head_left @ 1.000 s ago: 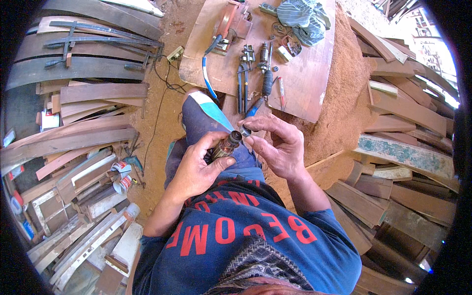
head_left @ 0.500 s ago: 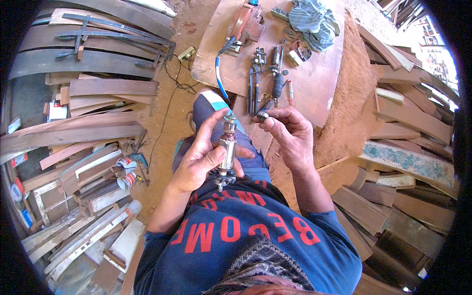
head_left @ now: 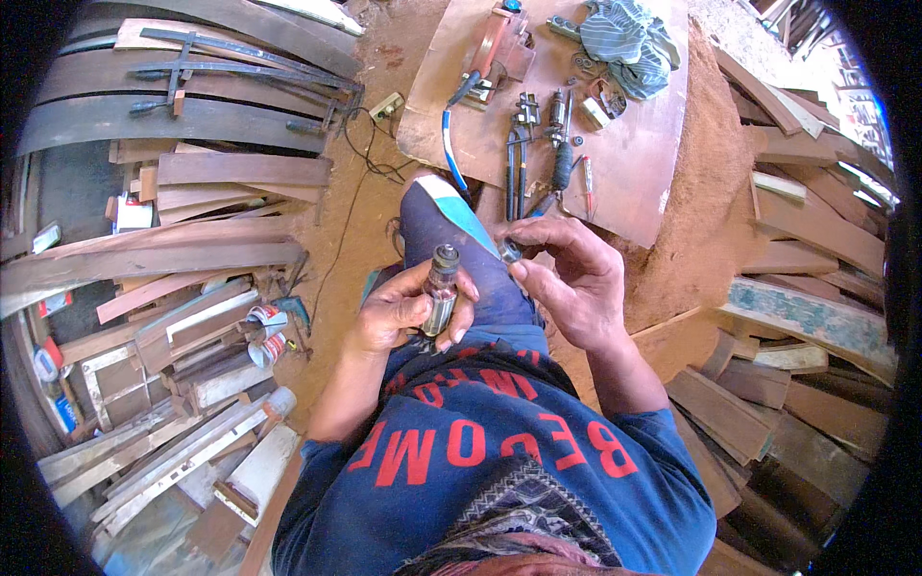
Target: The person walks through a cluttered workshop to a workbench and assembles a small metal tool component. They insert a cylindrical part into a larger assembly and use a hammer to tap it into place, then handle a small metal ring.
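My left hand point(head_left: 386, 315) grips a motor armature point(head_left: 441, 305), fingers wrapped round its metal core. The armature's shaft end, with a round collar, tilts up toward me above the fingers. To its right, my right hand point(head_left: 581, 278) pinches a small dark ring, which looks like a ball bearing point(head_left: 510, 251), between thumb and forefinger. The ring and the armature are apart. Both hands are over my lap, near my raised knee point(head_left: 432, 216). The armature's lower end is hidden behind my left hand and its fingers.
Ahead lies a board point(head_left: 629, 187) with a red vise point(head_left: 499, 62), a long-handled black tool point(head_left: 519, 158), a power tool part point(head_left: 561, 158), a screwdriver point(head_left: 589, 178) and a striped cloth point(head_left: 629, 48). Planks point(head_left: 245, 170) and bar clamps point(head_left: 178, 72) are stacked left, more boards point(head_left: 812, 312) right.
My left hand has tipped the armature so its shaft end points more toward me, and its fingers have closed round the core. My right hand still pinches the ring, slightly lower.
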A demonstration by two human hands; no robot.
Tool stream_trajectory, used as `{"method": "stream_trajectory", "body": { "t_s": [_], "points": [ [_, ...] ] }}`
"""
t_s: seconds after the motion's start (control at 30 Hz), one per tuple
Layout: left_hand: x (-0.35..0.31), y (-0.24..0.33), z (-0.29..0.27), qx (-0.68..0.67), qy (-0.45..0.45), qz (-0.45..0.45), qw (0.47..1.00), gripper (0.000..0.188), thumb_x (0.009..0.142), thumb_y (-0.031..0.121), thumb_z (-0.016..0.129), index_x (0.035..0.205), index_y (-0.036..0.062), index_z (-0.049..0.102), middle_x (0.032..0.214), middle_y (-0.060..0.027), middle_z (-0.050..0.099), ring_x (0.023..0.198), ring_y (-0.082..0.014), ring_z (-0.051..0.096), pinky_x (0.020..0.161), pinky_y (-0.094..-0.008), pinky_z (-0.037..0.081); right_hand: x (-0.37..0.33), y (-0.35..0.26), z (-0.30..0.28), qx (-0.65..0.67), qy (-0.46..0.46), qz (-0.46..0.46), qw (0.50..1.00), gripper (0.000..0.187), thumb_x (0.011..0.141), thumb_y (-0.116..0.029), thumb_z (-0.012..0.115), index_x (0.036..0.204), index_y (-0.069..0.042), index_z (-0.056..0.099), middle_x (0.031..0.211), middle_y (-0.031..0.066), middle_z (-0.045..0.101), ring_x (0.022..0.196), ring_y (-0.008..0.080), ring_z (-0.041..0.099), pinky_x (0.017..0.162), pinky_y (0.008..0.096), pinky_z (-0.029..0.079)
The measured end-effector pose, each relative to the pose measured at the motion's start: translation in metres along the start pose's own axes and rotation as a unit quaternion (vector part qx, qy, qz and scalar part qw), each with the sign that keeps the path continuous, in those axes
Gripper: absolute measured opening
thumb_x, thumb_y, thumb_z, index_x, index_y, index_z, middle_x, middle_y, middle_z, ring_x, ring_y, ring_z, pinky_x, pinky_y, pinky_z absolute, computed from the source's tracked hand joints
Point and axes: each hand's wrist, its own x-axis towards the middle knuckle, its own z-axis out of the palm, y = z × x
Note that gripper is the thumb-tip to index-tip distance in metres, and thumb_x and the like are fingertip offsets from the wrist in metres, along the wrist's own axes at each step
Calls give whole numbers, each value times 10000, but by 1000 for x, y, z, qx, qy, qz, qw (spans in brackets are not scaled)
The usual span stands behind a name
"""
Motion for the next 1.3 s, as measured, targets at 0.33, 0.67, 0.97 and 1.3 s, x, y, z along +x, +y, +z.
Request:
{"method": "stream_trajectory", "body": {
  "t_s": [0.33,0.67,0.97,1.3],
  "points": [
    [-2,7,0,68,-50,-10,996,560,914,422,750,1235,-17,619,939,-113,682,815,-161,635,687,-278,477,5,-15,-4,-53,-78,-88,992,260,793,26,782,1044,49,716,1067,190,745,1040,269,706,925,374,535],
    [9,16,29,461,156,135,863,658,806,251,877,1341,-1,588,1093,-128,723,997,-193,688,883,-330,534,2,-13,-6,-50,-42,-85,994,222,832,-20,768,1049,6,725,1064,157,750,1021,256,718,901,366,550],
    [15,25,62,447,250,117,851,845,857,165,836,1535,34,350,1152,-177,720,1076,-211,677,962,-344,513,20,-18,2,28,67,71,995,219,912,-144,778,1076,-3,745,959,34,742,894,90,658,810,274,532],
    [23,36,74,306,298,69,902,733,865,112,809,1473,35,407,1047,-109,728,988,-168,688,900,-319,512,48,-13,6,-23,0,49,999,163,929,-137,759,1027,-7,768,949,30,742,899,87,642,800,264,516]
  ]
}}
